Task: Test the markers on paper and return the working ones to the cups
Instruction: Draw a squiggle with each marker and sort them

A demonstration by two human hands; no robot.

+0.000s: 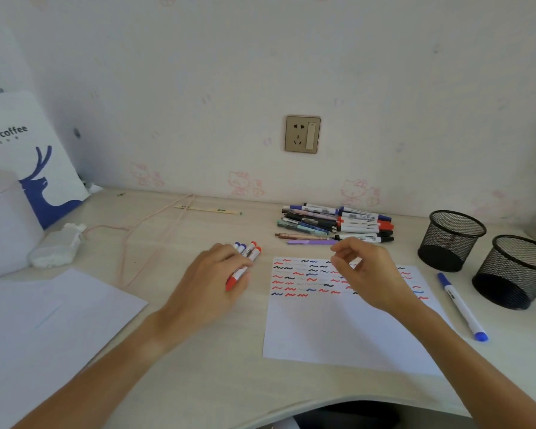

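My left hand [212, 281] lay on the desk [198, 360], fingers closed around a bundle of markers [245, 261] with red and blue caps. My right hand [369, 274] hovered over the scribbled paper [338, 329], fingers loosely curled and holding nothing. A blue marker [461, 306] lay right of the sheet. Farther right stood two mesh cups [452, 239], with a pile of pens [338, 222] near the wall.

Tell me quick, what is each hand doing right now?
Left hand: closed around a bundle of markers.
Right hand: fingers loosely curled above the test paper, holding nothing that I can see.
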